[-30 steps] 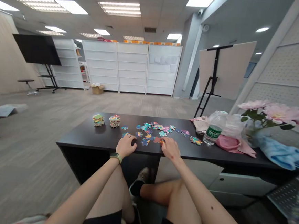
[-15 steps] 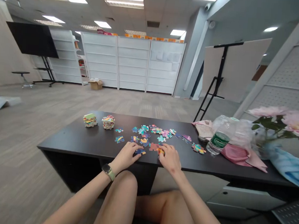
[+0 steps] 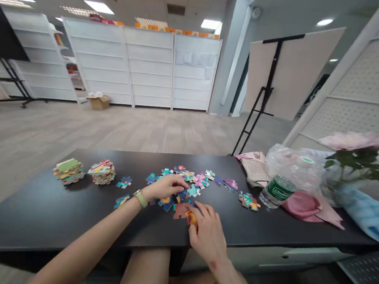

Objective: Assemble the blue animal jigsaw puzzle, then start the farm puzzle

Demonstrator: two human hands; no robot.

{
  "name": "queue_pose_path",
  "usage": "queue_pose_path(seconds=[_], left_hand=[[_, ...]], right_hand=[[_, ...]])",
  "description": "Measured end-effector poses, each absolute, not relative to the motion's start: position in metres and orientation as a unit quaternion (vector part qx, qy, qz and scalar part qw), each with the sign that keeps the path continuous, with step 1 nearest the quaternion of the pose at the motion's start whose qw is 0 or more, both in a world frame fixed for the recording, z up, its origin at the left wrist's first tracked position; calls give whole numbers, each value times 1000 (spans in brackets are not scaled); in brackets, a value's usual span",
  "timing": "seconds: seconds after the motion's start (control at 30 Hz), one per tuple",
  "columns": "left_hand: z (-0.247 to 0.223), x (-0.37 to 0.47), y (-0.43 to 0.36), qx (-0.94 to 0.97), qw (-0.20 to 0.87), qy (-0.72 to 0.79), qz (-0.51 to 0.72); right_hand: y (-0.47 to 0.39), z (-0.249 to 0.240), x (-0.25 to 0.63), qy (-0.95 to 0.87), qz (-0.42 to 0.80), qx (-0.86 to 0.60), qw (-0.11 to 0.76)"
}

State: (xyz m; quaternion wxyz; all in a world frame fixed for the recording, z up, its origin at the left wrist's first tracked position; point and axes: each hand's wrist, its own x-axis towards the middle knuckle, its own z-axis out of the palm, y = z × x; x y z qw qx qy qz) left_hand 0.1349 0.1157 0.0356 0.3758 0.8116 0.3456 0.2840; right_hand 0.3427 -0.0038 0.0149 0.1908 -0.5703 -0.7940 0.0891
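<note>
The left hand (image 3: 166, 187) reaches over puzzle pieces (image 3: 200, 180) in the middle of the dark table (image 3: 104, 223); the right hand (image 3: 208, 232) touches an orange piece (image 3: 191, 217) nearer the front edge. Two stacks of pieces (image 3: 85, 172) stand toward the table's left end.

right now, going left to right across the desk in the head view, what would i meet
green-topped stack of puzzle pieces, red-and-white-topped stack of puzzle pieces, left hand, right hand, teal-and-orange puzzle pieces, green-labelled bottle, pink flowers
</note>
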Motion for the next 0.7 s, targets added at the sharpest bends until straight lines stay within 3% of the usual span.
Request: queue_pose_path(seconds=[0.27,0.7], left_hand=[[23,158,147,834,423,281,216],[29,176,167,920,331,173,122]], right_hand=[[-7,20,343,-785,108,-575,203],[-11,16,338,-783,50,-582,214]])
